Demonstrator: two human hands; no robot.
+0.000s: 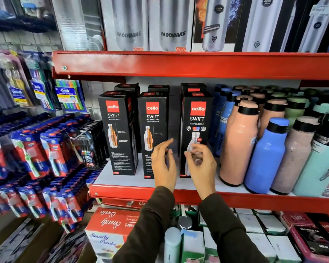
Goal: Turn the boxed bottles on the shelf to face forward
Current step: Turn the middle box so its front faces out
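Three front-row black Cello boxes [196, 133] are standing on the red shelf [122, 191], left of the loose bottles [239, 149]. Left hand [162, 166] and right hand [201, 164] are hovering before the rightmost box, fingers [164, 144] apart, gripping nothing.

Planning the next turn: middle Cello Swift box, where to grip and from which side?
Judging by pose, take the middle box by its two narrow side faces at mid-height, coming straight from the front. It stands upright with open gaps to the left box and right box, leaving fingers room. Both hands, left and right, are open.
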